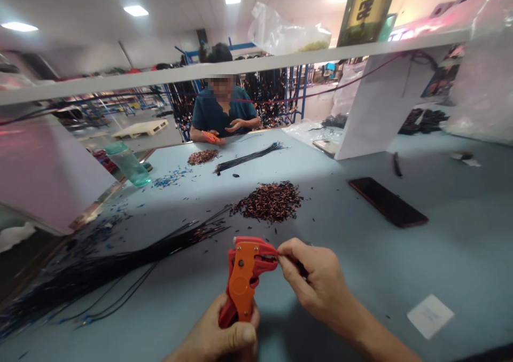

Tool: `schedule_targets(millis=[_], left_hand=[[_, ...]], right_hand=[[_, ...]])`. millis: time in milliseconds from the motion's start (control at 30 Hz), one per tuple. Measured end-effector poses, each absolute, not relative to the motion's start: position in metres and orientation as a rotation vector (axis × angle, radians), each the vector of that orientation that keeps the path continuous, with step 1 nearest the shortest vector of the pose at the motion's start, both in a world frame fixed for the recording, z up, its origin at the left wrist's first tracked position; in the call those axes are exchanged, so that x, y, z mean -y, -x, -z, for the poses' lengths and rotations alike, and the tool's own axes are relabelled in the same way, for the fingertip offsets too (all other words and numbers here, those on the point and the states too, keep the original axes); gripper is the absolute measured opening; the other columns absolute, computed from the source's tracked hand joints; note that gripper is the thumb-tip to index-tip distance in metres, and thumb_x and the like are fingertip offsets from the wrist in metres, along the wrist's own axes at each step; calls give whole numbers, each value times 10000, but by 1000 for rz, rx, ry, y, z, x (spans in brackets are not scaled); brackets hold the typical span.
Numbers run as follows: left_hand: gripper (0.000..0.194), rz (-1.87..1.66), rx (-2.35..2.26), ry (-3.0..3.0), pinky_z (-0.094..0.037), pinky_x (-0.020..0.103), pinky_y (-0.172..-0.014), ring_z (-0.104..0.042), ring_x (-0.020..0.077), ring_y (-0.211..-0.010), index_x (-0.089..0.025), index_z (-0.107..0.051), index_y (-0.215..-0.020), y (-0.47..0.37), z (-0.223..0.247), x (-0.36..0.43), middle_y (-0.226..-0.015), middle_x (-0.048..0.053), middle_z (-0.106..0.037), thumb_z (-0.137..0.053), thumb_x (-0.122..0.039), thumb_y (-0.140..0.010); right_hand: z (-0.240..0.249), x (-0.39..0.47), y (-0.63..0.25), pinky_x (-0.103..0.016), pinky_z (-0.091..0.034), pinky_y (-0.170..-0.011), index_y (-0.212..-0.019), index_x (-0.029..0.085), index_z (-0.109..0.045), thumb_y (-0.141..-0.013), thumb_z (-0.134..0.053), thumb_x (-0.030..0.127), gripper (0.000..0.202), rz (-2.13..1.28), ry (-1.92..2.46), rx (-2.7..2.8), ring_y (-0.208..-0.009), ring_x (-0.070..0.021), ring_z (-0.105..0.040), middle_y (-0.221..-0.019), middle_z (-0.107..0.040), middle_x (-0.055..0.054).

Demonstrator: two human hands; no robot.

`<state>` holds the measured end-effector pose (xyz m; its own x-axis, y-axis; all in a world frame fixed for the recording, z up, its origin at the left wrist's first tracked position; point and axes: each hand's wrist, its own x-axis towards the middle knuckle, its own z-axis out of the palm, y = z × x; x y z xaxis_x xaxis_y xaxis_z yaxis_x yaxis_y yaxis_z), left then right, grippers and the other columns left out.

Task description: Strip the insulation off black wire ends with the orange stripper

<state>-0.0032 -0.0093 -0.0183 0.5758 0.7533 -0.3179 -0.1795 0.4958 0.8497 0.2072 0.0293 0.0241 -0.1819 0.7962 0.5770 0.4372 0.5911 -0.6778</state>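
My left hand (232, 332) is closed around the handles of an orange and red wire stripper (242, 276), held upright with its jaws pointing right. At the jaw tips, the thumb and forefinger of my right hand (315, 274) are pinched together. Whatever lies between those fingertips is too small to make out. Behind the tool sits a heap of short black and copper-coloured wire scraps (270, 201). To the left a large bundle of black wires (132, 263) lies across the table, several strands fanned out near its lower edge.
Across the table a person (224, 108) holds a similar orange tool near a smaller scrap pile (202, 156) and a wire bundle (252, 156). A phone (388, 202) and a white paper square (430, 316) lie right. A green bottle (128, 163) stands left; a shelf (256, 69) spans above.
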Motion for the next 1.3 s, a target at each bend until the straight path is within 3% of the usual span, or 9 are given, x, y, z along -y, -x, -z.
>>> schedule_targets(millis=[467, 867, 1300], left_hand=[[472, -594, -737, -895, -317, 210, -466, -439, 80, -426, -181, -490, -710, 2, 7, 7, -468, -46, -493, -786, -547, -681], [441, -634, -745, -830, -309, 204, -469, -439, 79, -432, -168, -524, -737, 0, 9, 12, -484, -34, -513, -793, -514, -689], [341, -791, -657, -669, -440, 241, -479, -475, 81, -395, -181, -486, -760, 2, 1, 0, -540, -54, -499, -719, -430, -777]], right_hand=[[-26, -30, -208, -201, -301, -451, -723, 181, -574, -888, -482, 152, 191, -465, 1034, 1803, -422, -70, -359, -519, -373, 85], [-27, -30, -211, -210, -345, -485, -761, 188, -586, -918, -471, 177, 195, -480, 1057, 1829, -453, -83, -436, -556, -498, 56], [-29, -35, -215, -197, -307, -424, -730, 195, -577, -881, -477, 182, 182, -443, 1125, 1674, -411, -80, -382, -496, -419, 76]])
